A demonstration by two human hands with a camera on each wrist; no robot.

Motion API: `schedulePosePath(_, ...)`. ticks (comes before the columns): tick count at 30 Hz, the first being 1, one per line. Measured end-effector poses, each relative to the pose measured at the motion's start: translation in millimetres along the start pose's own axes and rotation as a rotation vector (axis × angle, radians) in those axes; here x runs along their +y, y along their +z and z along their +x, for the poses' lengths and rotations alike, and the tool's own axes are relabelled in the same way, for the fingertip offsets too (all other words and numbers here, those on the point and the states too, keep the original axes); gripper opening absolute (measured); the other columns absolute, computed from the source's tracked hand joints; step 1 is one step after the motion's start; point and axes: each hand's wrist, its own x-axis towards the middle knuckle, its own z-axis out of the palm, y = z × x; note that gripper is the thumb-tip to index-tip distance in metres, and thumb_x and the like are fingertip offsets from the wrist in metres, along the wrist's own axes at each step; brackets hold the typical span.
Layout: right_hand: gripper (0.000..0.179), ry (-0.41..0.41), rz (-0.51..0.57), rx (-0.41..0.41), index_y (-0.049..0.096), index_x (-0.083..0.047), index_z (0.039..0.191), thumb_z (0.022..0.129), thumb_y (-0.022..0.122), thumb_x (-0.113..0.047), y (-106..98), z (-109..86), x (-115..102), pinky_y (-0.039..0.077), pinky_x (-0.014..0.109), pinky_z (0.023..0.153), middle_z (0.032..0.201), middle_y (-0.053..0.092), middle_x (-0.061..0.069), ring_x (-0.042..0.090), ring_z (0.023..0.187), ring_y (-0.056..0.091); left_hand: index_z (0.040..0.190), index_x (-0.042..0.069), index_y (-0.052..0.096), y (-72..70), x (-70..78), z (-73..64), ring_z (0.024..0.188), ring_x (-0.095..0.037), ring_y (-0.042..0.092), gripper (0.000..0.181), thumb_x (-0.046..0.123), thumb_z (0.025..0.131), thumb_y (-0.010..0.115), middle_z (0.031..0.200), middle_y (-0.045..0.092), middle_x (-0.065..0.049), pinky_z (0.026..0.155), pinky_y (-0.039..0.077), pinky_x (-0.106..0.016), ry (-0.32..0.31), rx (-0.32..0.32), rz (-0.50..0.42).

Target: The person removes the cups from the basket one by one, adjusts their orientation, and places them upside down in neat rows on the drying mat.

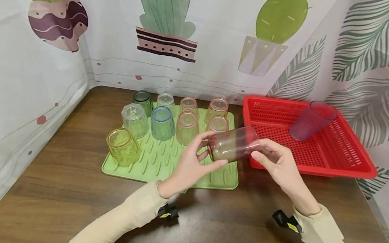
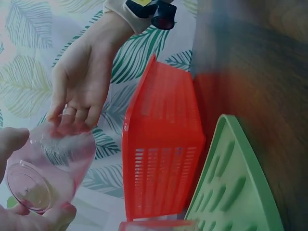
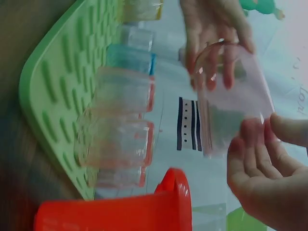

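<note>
A clear pinkish-purple drinking glass (image 1: 231, 143) lies on its side in the air, held between both hands over the mat's right side. My left hand (image 1: 192, 163) grips its left end, thumb below and fingers curved over the far side. At the other end, my right hand (image 1: 279, 161) pinches the glass with thumb and fingertips. The right wrist view shows the right fingers (image 3: 255, 149) bent against the glass wall. Below is a green ridged drying mat (image 1: 152, 172), where several tumblers stand upside down, among them a yellow one (image 1: 123, 149) and a blue-rimmed one (image 1: 162, 125).
A red perforated plastic basket (image 1: 310, 169) stands right of the mat. Inside it a tall purple glass (image 1: 310, 122) leans toward the right wall. Pink-rimmed tumblers (image 1: 187, 130) crowd the mat's back right. Behind the wooden table (image 1: 62, 188) hangs a patterned curtain (image 1: 113, 33).
</note>
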Motion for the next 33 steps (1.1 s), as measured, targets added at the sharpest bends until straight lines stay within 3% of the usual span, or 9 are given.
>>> schedulePosePath(4, 0.025, 0.008, -0.167, 0.012, 0.064, -0.003, 0.116, 0.09, 0.065, -0.003, -0.5, -1.1, 4.9, 0.051, 0.013, 0.088, 0.105, 0.069, -0.01, 0.001, 0.099, 0.063, 0.136, 0.02, 0.05, -9.9, 0.7, -0.6, 0.117, -0.018, 0.056, 0.069, 0.013, 0.076, 0.083, 0.132, 0.052, 0.0, 0.1, 0.05, -0.031, 0.021, 0.032, 0.003)
schedulePosePath(8, 0.032, -0.036, -0.43, 0.042, 0.064, -0.014, 0.123, 0.091, 0.067, -0.012, -1.3, -2.8, 14.3, 0.044, 0.01, 0.094, 0.116, 0.067, -0.004, 0.008, 0.109, 0.061, 0.136, 0.018, 0.05, -22.0, 1.9, -0.5, 0.114, -0.017, 0.056, 0.07, 0.01, 0.075, 0.082, 0.128, 0.055, -0.002, 0.1, 0.05, -0.028, 0.057, 0.072, 0.008)
schedulePosePath(11, 0.042, -0.082, -0.651, 0.019, 0.059, -0.013, 0.132, 0.092, 0.067, -0.017, -1.0, -4.2, 22.4, 0.044, 0.026, 0.104, 0.132, 0.061, 0.006, 0.022, 0.123, 0.056, 0.136, 0.014, 0.049, -30.7, 2.9, -0.8, 0.114, -0.018, 0.057, 0.07, 0.006, 0.074, 0.082, 0.127, 0.058, -0.004, 0.099, 0.05, -0.028, 0.099, 0.096, 0.019)
schedulePosePath(15, 0.056, -0.096, -0.848, -0.093, 0.047, -0.002, 0.142, 0.093, 0.065, -0.021, -0.1, -6.9, 29.8, 0.037, 0.055, 0.109, 0.149, 0.044, 0.019, 0.036, 0.138, 0.04, 0.135, 0.009, 0.048, -40.1, 2.3, -1.8, 0.117, -0.017, 0.056, 0.07, 0.003, 0.073, 0.081, 0.131, 0.057, -0.005, 0.1, 0.05, -0.027, 0.136, 0.104, 0.028)
schedulePosePath(18, 0.06, -0.093, -0.915, -0.147, 0.044, 0.003, 0.142, 0.092, 0.066, -0.022, 0.7, -8.5, 31.7, 0.035, 0.057, 0.11, 0.151, 0.038, 0.021, 0.037, 0.141, 0.035, 0.133, 0.008, 0.048, -45.6, -0.4, -3.1, 0.117, -0.016, 0.056, 0.068, 0.002, 0.073, 0.081, 0.13, 0.056, -0.005, 0.101, 0.049, -0.026, 0.152, 0.11, 0.041)
schedulePosePath(24, 0.06, -0.127, -0.96, -0.15, 0.045, 0.004, 0.141, 0.091, 0.067, -0.02, 1.9, -10.2, 32.9, 0.033, 0.048, 0.114, 0.151, 0.039, 0.02, 0.036, 0.141, 0.035, 0.129, 0.011, 0.05, -56.0, -4.7, -8.0, 0.114, -0.015, 0.057, 0.064, 0.008, 0.074, 0.082, 0.126, 0.059, -0.003, 0.102, 0.047, -0.027, 0.169, 0.132, 0.131)
schedulePosePath(33, 0.059, -0.182, -0.987, -0.131, 0.046, 0.004, 0.141, 0.091, 0.067, -0.019, 2.8, -11.3, 35.8, 0.031, 0.042, 0.117, 0.15, 0.041, 0.02, 0.034, 0.141, 0.036, 0.127, 0.017, 0.054, -68.9, -7.7, -13.6, 0.111, -0.013, 0.059, 0.061, 0.02, 0.074, 0.084, 0.119, 0.063, 0.001, 0.1, 0.047, -0.036, 0.109, 0.134, 0.309)
